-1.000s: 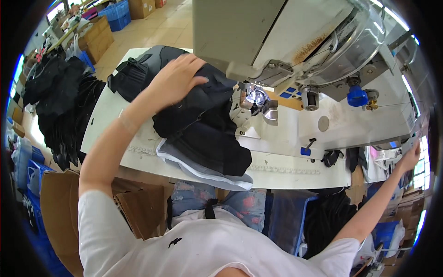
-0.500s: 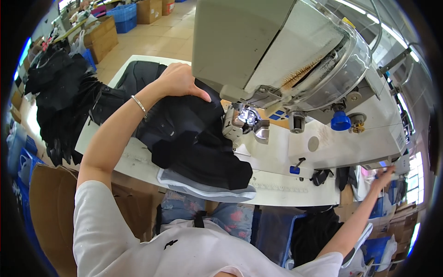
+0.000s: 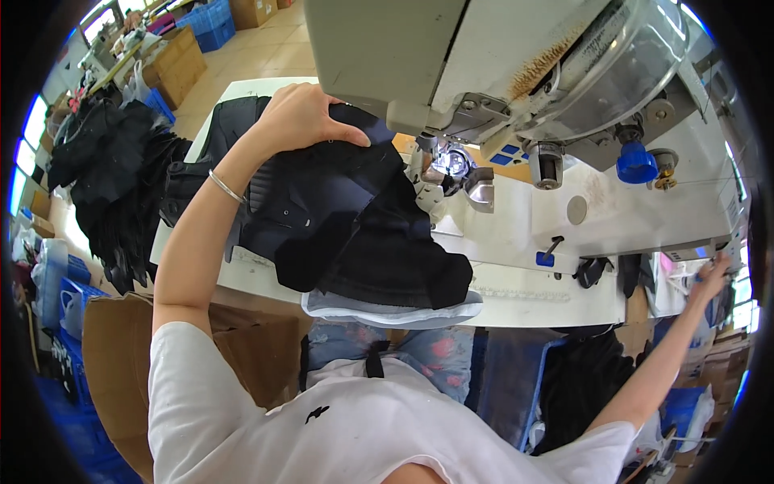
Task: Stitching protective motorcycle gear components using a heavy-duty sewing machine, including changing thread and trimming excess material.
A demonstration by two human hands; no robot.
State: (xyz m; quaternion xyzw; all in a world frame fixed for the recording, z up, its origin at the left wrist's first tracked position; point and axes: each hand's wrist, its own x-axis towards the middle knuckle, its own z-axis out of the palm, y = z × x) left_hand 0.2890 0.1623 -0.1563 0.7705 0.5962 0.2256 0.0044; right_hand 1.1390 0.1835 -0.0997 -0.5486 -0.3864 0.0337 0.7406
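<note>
A dark garment piece [image 3: 318,189] in black cloth with small metal eyelets lies on the white sewing table, left of the needle area. My left hand [image 3: 302,117] is closed over its far part, thumb stretched across the cloth; the other fingers are partly hidden. Black cloth [image 3: 395,266] spreads toward me over a grey and white layer [image 3: 387,313] at the table's front edge. The sewing machine [image 3: 387,56] stands over the table, its lit needle area [image 3: 455,165] beside the cloth. At far right, my right hand [image 3: 712,278] reaches to the machine's end, fingers extended, apparently holding nothing.
Black cloth pieces [image 3: 113,194] hang in a heap at left. A cardboard box [image 3: 117,347] stands beside my left elbow. Blue crates [image 3: 516,387] and more black cloth [image 3: 580,387] are below the table at right. A blue knob [image 3: 637,164] sticks out under the machine arm.
The view has shifted, so the machine and table appear farther right and higher. My left hand and the upper cloth have moved left, away from the needle. My right hand stays at the machine's end.
</note>
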